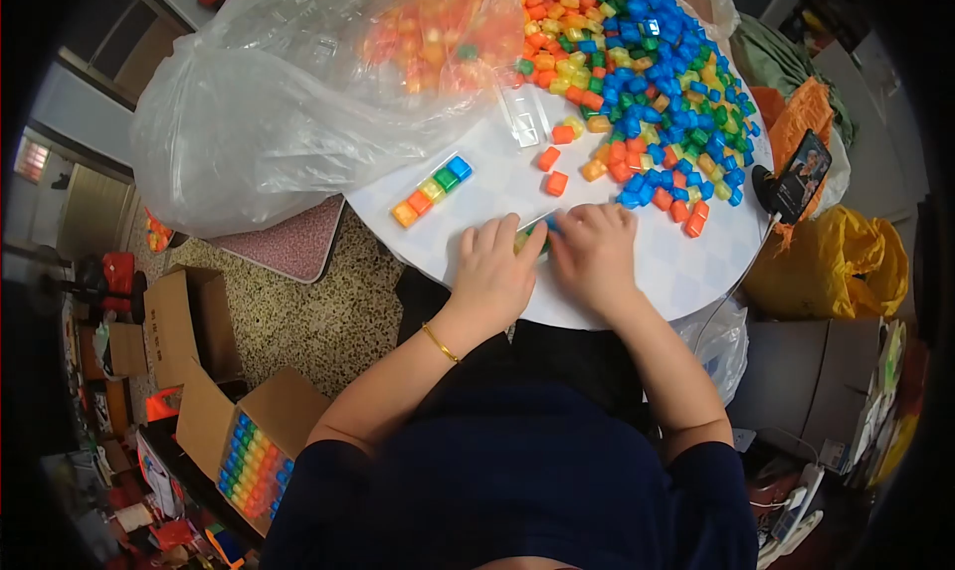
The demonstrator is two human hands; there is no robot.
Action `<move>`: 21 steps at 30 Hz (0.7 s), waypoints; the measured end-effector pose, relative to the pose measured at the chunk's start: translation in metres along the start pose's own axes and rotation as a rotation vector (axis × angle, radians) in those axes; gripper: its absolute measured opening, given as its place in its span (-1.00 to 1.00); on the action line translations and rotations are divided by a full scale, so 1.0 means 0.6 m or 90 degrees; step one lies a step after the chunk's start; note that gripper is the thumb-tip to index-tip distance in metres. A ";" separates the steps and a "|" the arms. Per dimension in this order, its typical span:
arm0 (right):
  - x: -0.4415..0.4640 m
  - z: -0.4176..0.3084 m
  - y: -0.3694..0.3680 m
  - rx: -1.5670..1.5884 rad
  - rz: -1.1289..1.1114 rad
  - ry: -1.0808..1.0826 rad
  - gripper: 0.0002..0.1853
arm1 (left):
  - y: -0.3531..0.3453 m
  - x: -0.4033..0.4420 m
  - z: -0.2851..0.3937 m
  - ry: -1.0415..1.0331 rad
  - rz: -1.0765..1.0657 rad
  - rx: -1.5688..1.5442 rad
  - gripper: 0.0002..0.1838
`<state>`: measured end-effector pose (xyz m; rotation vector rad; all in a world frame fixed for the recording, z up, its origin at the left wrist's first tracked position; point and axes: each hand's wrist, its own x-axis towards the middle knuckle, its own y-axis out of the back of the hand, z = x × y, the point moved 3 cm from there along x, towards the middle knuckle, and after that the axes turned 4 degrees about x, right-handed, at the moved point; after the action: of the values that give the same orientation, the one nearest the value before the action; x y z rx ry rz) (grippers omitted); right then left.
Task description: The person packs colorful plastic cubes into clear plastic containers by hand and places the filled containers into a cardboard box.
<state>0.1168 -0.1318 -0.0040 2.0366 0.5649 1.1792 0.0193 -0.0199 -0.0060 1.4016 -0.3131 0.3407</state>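
Rm. int., cluttered at edges, lit.
Flr.: tan-and-black speckled hard surface [343, 321]. Furn.: round white tabletop w/ pale check pattern [701, 272], ctr.; pink speckled panel w/ rounded grey edge [284, 244], pic. L; grey boxy unit [811, 381], pic. R. Pale wall sections [80, 97], upper L, nr. brown panel [96, 204]. Lt. even on tabletop; far corners dim, detail unclear.

Partly hidden at the round white table [686, 272]
At its near edge, the left hand [494, 272] and right hand [597, 257] cover most of a small row of coloured translucent cubes [538, 240]; at its far side, the multicoloured cube pile [667, 83] is cut off by the top edge.
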 end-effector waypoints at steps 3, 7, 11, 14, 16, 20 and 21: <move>0.002 0.011 0.006 0.092 -0.012 -0.035 -0.87 | 0.010 0.002 -0.002 0.037 0.028 -0.102 -0.51; 0.113 0.080 0.000 0.258 0.084 -0.162 -0.80 | 0.022 -0.001 -0.055 0.075 0.051 -0.229 -0.59; 0.202 0.084 -0.072 -0.017 0.131 -0.208 -0.69 | 0.065 0.006 -0.164 0.217 0.105 -0.085 -0.48; 0.216 0.105 -0.124 -0.036 -0.047 -0.288 -0.66 | 0.052 0.003 -0.190 0.245 0.024 -0.076 -0.38; 0.205 0.105 -0.090 0.076 0.016 -0.283 -0.67 | 0.065 -0.001 -0.182 0.243 0.105 -0.039 -0.30; 0.089 0.067 -0.017 0.320 -0.147 -0.115 -0.74 | 0.095 -0.012 -0.147 0.180 0.225 -0.054 -0.30; 0.059 0.043 -0.009 0.219 -0.249 -0.001 -0.79 | 0.086 -0.010 -0.117 0.071 0.146 -0.120 -0.32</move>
<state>0.1565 -0.1139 0.0031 2.0733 1.1719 0.8901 -0.0067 0.0561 0.0283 1.1585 -0.4058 0.5616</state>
